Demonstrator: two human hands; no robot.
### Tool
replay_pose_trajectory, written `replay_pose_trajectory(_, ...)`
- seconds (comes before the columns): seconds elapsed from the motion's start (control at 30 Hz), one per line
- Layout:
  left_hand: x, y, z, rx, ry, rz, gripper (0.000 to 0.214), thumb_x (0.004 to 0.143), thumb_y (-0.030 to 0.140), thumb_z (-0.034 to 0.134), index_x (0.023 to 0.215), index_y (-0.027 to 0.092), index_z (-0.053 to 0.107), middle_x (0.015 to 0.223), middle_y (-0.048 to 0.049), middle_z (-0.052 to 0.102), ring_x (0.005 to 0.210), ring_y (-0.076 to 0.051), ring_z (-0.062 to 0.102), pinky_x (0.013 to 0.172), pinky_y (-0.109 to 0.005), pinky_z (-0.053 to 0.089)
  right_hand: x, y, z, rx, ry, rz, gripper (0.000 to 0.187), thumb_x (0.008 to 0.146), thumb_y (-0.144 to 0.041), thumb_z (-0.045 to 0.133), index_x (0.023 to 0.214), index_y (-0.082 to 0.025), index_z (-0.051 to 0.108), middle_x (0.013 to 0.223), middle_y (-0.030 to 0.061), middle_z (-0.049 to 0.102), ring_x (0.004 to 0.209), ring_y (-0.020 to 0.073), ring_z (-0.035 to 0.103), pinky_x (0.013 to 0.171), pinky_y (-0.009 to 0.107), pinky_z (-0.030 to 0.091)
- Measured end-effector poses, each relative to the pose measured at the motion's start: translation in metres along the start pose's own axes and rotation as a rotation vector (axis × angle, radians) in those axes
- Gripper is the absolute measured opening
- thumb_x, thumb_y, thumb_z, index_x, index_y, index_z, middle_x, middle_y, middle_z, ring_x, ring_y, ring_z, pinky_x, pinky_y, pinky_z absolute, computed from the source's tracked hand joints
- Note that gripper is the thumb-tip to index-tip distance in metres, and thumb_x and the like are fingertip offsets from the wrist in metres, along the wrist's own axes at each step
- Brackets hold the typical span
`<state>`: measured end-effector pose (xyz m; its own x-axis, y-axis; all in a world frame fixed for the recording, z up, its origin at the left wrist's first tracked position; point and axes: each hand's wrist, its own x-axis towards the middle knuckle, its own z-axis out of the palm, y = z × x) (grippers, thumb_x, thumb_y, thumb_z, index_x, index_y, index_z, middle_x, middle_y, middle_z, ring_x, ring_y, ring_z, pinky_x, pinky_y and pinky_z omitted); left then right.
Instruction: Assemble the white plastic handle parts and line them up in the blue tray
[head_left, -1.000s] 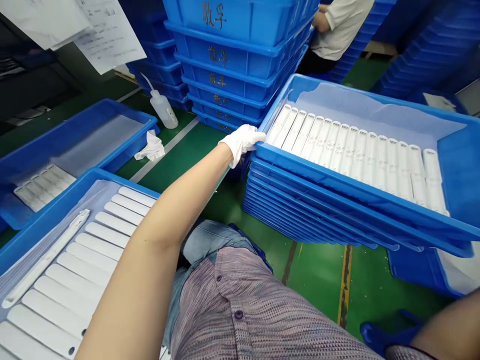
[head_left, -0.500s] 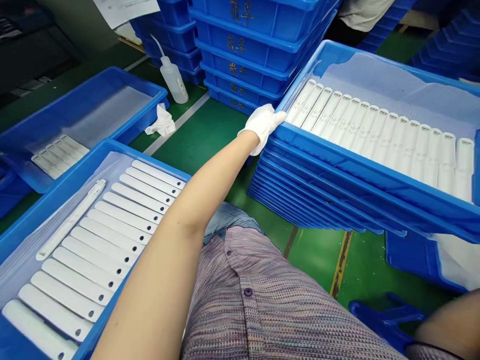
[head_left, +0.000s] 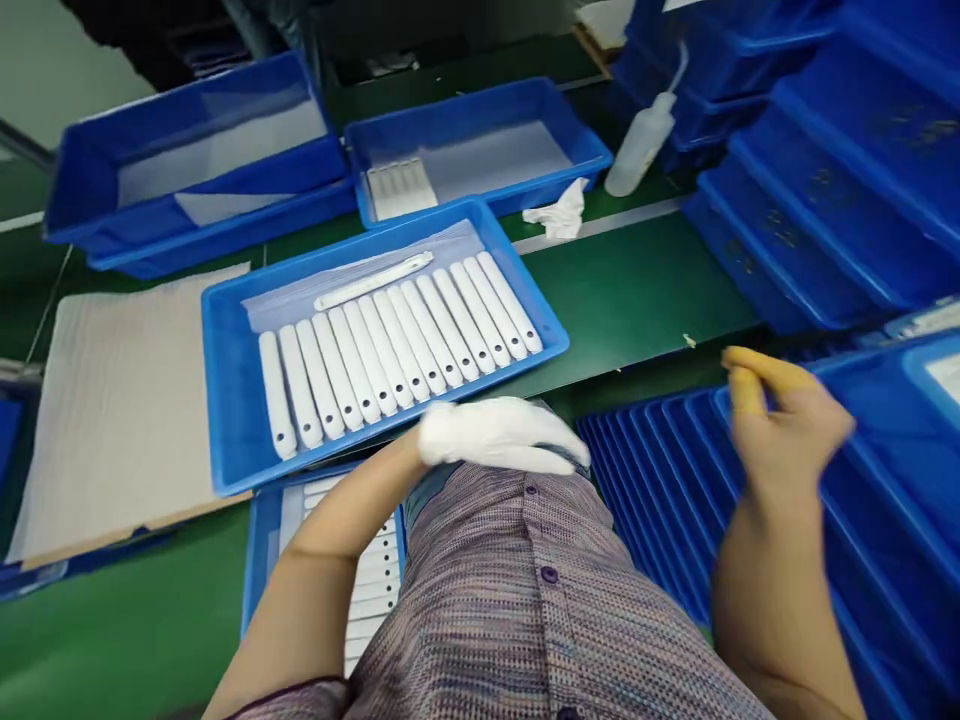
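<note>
Now our white-gloved left hand [head_left: 495, 435] lies empty, our blurred right hand [head_left: 787, 430] seems open; the light, stiff white plastic bars [head_left: 390, 350] in the blue tray [head_left: 217, 380] lift best by their ends.

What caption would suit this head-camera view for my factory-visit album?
A white-gloved left hand near a blue tray of white strips; right hand by stacked trays.

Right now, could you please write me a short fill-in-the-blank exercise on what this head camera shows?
The left hand wears a white ____. The finger cots on the right hand are ____. Each white bar in the blue tray has a hole near one ____.

Missing words: glove; yellow; end.
</note>
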<state>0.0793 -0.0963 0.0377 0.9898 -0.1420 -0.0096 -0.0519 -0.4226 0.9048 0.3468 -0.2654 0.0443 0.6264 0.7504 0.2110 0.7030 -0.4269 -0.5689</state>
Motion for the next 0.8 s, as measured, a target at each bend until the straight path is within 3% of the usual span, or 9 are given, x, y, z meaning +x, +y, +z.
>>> replay_pose_trajectory(0.07,-0.073,0.003,0.0,-0.109,0.404,-0.304,0.032,0.102,0.033,0.053,0.127,0.032,0.073,0.137,-0.0009,0.071,0.13,-0.022,0.064,0.119,-0.039,0.046,0.029,-0.025,0.06,0.075,-0.001,-0.267,0.026,0.102,-0.031,0.053,0.117,-0.025,0.073,0.122,0.0146,0.074,0.122,0.0308,0.068,0.113,0.048,0.049)
replay_pose_trajectory(0.13,-0.141,-0.002,0.013,-0.028,1.025,-0.71,0.033,0.102,0.037,0.047,0.117,0.033,0.077,0.131,0.0017,0.074,0.13,-0.023,0.064,0.12,-0.043,0.046,0.056,-0.049,0.108,0.135,-0.118,-0.428,0.034,0.099,-0.032,0.055,0.129,-0.024,0.069,0.125,0.013,0.074,0.124,0.0305,0.067,0.113,0.048,0.05)
replay_pose_trajectory(0.2,-0.201,-0.014,0.038,0.204,1.627,-1.006,0.032,0.099,0.038,0.05,0.117,0.033,0.076,0.13,0.0061,0.074,0.13,-0.021,0.064,0.12,-0.042,0.046,0.08,-0.067,0.145,0.077,-0.239,-0.42,0.051,0.095,-0.035,0.058,0.144,-0.02,0.059,0.138,0.0168,0.067,0.134,0.0358,0.06,0.113,0.055,0.049)
replay_pose_trajectory(0.27,-0.248,-0.027,0.066,0.441,1.917,-1.19,0.039,0.097,0.041,0.052,0.131,0.032,0.069,0.138,0.007,0.07,0.13,-0.022,0.064,0.118,-0.042,0.048,0.099,-0.076,0.176,-0.028,-0.372,-0.32,0.069,0.092,-0.039,0.061,0.154,-0.012,0.047,0.145,0.0238,0.06,0.137,0.0429,0.056,0.11,0.06,0.049)
replay_pose_trajectory(0.33,-0.275,-0.036,0.088,0.375,1.987,-1.513,0.044,0.091,0.043,0.057,0.131,0.029,0.07,0.131,0.0044,0.075,0.123,-0.029,0.069,0.114,-0.047,0.053,0.109,-0.076,0.199,-0.101,-0.5,-0.213,0.079,0.091,-0.04,0.06,0.158,-0.004,0.039,0.137,0.0289,0.063,0.127,0.047,0.062,0.104,0.062,0.052)
replay_pose_trajectory(0.4,-0.282,-0.041,0.097,0.197,1.949,-1.619,0.045,0.089,0.051,0.061,0.132,0.037,0.069,0.127,0.0116,0.075,0.126,-0.03,0.068,0.113,-0.049,0.053,0.113,-0.07,0.213,-0.12,-0.572,-0.158,0.08,0.092,-0.039,0.057,0.16,-0.003,0.036,0.123,0.0281,0.07,0.113,0.0466,0.07,0.098,0.062,0.054)
replay_pose_trajectory(0.5,-0.269,-0.043,0.093,0.071,2.035,-1.549,0.035,0.089,0.059,0.058,0.118,0.045,0.072,0.113,0.023,0.077,0.119,-0.025,0.071,0.106,-0.043,0.059,0.112,-0.058,0.213,-0.093,-0.575,-0.157,0.074,0.094,-0.041,0.054,0.159,-0.009,0.04,0.117,0.0231,0.073,0.108,0.0445,0.072,0.097,0.06,0.055)
replay_pose_trajectory(0.63,-0.244,-0.049,0.091,0.136,2.13,-1.592,0.028,0.09,0.053,0.056,0.085,0.034,0.077,0.084,0.0181,0.078,0.103,-0.027,0.076,0.092,-0.04,0.063,0.118,-0.036,0.189,-0.126,-0.558,-0.089,0.07,0.094,-0.044,0.053,0.158,-0.017,0.044,0.129,0.0204,0.07,0.12,0.0437,0.068,0.102,0.058,0.053)
replay_pose_trajectory(0.8,-0.22,-0.058,0.107,0.046,2.094,-1.504,0.029,0.094,0.05,0.061,0.096,0.028,0.079,0.091,0.0074,0.08,0.104,-0.03,0.075,0.095,-0.042,0.059,0.14,0.003,0.152,-0.209,-0.547,0.086,0.064,0.095,-0.042,0.055,0.154,-0.021,0.05,0.14,0.0203,0.065,0.133,0.0448,0.061,0.11,0.055,0.049)
